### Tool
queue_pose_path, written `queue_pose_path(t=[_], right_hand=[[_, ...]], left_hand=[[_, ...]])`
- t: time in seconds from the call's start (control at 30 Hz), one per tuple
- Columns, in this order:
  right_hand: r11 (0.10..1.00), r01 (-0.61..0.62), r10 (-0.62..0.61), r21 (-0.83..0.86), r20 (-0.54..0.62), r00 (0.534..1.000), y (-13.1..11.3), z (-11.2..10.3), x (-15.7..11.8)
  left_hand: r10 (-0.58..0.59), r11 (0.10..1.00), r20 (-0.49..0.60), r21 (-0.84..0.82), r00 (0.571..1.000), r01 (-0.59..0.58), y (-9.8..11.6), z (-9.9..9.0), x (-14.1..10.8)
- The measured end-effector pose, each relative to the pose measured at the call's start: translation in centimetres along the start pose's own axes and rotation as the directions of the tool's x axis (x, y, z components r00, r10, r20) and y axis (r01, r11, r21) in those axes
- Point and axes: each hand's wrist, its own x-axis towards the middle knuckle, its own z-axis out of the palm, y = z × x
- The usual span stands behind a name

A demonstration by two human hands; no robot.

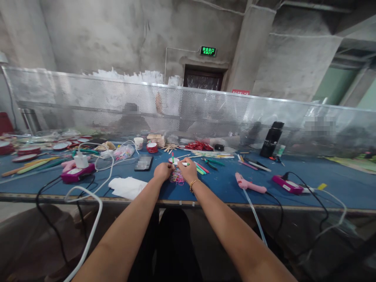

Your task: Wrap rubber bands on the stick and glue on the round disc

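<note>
Two arms (129, 219) extended; left hand (163, 172) beside right hand (189, 170).

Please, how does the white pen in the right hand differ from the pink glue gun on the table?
The white pen is slim and white with a green end; the glue gun is bulkier and pink. The pen is held in the fingers of the right hand, while the glue gun lies untouched on the blue table. The glue gun has a black cord; no cord shows on the pen.
</note>
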Motion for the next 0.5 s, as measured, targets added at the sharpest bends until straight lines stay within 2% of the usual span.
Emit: queue_pose_path(t=[0.5], right_hand=[[1.0, 0.006, -0.006, -0.01, -0.009, 1.0, -0.15, -0.12, -0.03]], left_hand=[[-0.001, 1.0, 0.005, 0.007, 1.0, 0.001, 0.27, -0.15, -0.21]])
